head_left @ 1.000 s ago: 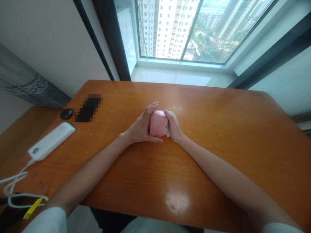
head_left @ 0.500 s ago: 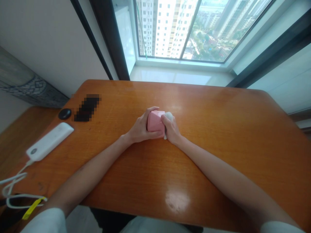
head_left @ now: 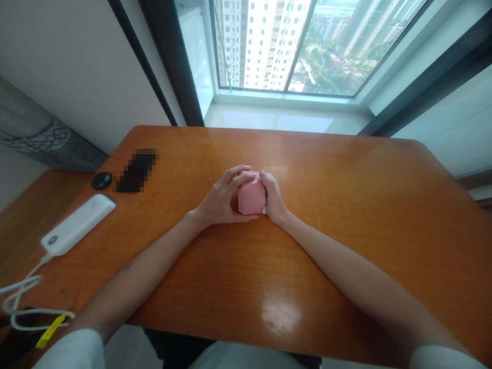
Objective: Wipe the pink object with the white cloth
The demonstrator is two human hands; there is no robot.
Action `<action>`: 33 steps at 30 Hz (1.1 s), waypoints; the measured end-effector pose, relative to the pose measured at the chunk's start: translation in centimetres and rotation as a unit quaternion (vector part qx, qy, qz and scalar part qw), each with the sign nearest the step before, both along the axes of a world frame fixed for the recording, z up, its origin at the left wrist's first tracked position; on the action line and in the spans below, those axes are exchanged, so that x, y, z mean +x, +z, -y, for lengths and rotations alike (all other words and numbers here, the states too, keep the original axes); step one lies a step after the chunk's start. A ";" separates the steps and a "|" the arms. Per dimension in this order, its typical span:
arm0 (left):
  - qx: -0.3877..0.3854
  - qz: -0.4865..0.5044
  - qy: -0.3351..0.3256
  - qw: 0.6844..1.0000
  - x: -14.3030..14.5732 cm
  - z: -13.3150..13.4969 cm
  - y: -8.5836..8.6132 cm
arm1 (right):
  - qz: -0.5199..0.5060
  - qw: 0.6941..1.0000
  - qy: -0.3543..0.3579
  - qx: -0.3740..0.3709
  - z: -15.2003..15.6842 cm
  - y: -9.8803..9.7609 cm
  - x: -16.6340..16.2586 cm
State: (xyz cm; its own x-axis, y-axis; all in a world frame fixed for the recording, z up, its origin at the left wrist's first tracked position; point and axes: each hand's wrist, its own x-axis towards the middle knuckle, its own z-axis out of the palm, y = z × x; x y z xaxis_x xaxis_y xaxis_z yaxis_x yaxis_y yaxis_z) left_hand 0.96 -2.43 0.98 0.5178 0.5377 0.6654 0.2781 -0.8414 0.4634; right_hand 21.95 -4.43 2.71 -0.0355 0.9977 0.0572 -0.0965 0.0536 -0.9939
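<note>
A small pink block-shaped object [head_left: 251, 198] sits between both my hands at the middle of the wooden table [head_left: 346, 230]. My left hand [head_left: 223, 200] wraps it from the left, fingers curled over its top and thumb under its near edge. My right hand [head_left: 273, 197] presses against its right side with closed fingers; a sliver of something white shows below that hand. What the pink object is I cannot make out.
A white power bank [head_left: 75, 225] with a white cable [head_left: 23, 292] lies at the table's left edge. A black round disc [head_left: 101, 180] and a blurred dark item [head_left: 136, 170] lie beyond it. A large window is behind the table.
My left fingers have curled over the top of the pink object. The white piece seen by my right hand half a second ago is now almost hidden. The object turned slightly.
</note>
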 end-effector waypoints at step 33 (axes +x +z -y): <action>-0.033 -0.018 -0.006 0.999 -0.1 -0.4 -1.2 | -0.010 1.000 0.007 -0.022 0.5 0.9 -0.2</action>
